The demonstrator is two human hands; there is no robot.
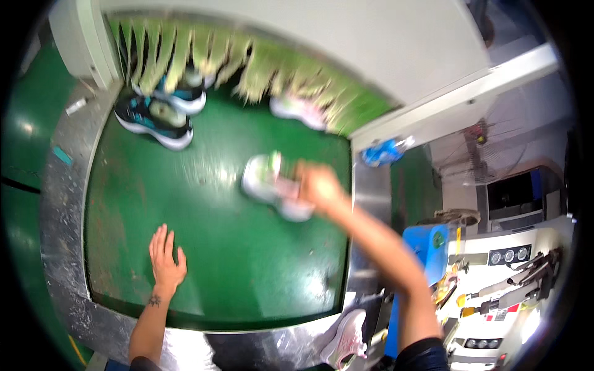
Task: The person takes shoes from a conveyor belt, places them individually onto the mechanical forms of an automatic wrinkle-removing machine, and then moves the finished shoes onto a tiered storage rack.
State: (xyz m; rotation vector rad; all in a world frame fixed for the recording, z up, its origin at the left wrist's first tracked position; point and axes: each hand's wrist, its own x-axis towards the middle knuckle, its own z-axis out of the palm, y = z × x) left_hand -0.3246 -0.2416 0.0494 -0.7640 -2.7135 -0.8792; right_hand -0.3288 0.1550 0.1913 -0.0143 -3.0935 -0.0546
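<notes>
My right hand (318, 185) is closed at one side of a pink and white sneaker (260, 179), over the middle of the green conveyor belt (210, 260). Both are smeared by motion, and the fingertips are partly hidden. Low over the belt's left part, my left hand (167, 260) is open and holds nothing, its fingers stretched forward. Farther off to the left stand two black and teal sneakers with white soles, the nearer sneaker (154, 120) in front of the other sneaker (185, 96). A pale pink sneaker (298, 112) sits partly beneath the strip curtain at the far side.
A fringed green curtain (272, 65) hangs from the white machine housing (322, 37). Metal frame edges (68, 204) border the belt. Another pink sneaker (349, 337) rests on the near right rim. Blue plastic packaging (383, 153) lies at right, with a blue bin (427, 247) nearer.
</notes>
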